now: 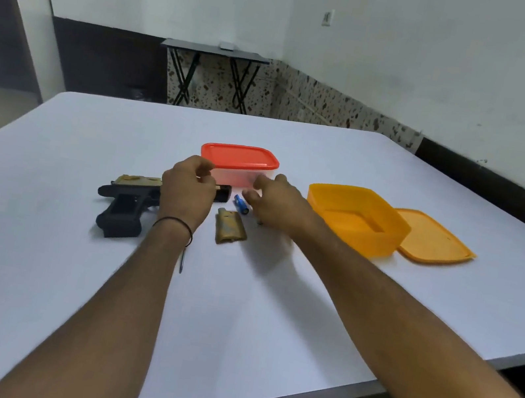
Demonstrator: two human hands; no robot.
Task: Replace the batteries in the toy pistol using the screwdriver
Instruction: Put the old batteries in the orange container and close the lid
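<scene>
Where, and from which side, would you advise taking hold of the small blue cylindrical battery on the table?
Pinch the blue cylindrical battery across its middle, coming down from above. It lies on its side on the white table, so only its rounded long sides are free for the fingers; the black toy pistol and gold battery cover sit close by, crowding a sideways approach.
</scene>
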